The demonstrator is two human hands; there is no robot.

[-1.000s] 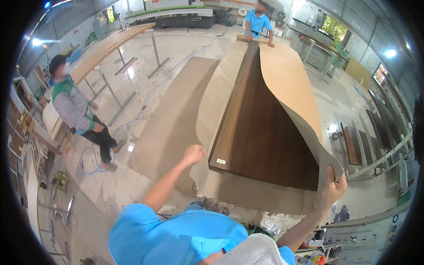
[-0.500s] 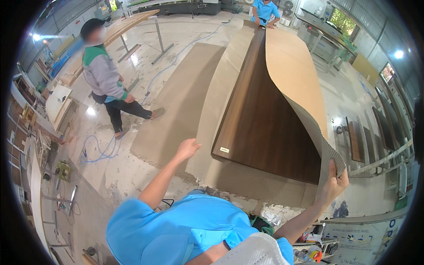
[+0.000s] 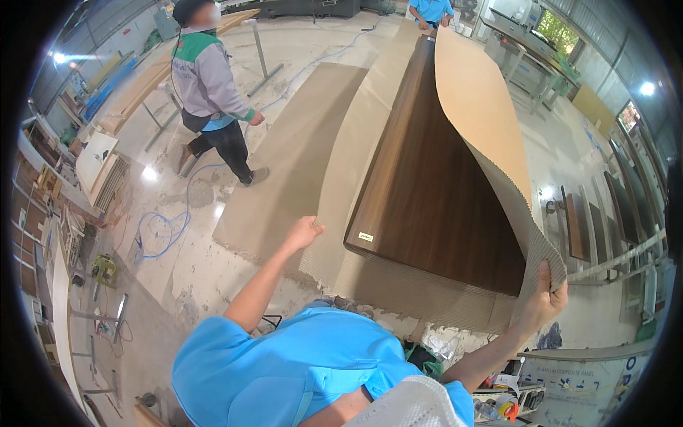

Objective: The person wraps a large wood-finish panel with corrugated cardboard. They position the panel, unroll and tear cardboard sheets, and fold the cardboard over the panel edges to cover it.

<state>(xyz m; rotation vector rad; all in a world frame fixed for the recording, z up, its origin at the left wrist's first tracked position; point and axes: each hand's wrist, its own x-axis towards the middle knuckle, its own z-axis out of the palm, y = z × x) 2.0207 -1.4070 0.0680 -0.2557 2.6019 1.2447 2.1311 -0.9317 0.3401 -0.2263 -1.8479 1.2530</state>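
Observation:
A large dark brown wood panel (image 3: 434,206) with a small pale label near its near left corner lies on a sheet of corrugated cardboard (image 3: 491,128). The sheet's two long sides are lifted around the panel. My left hand (image 3: 304,233) is closed on the near edge of the left flap (image 3: 348,156). On the right, my right hand (image 3: 548,295) grips the near corner of the raised right flap, thumb on the ribbed inner face. At the far end, a co-worker in a blue shirt (image 3: 431,11) has both hands by the cardboard.
Another flat cardboard sheet (image 3: 292,142) lies on the floor to the left. A person in a grey and green jacket (image 3: 210,78) walks beside it. A blue hose (image 3: 186,220) winds across the floor. Dark panels (image 3: 622,206) lean at the right, near a machine table (image 3: 526,50).
The person in the jacket has stepped forward, rightward in the view. My hands keep their hold on the cardboard, with the right flap shifted slightly; the view has tilted a little.

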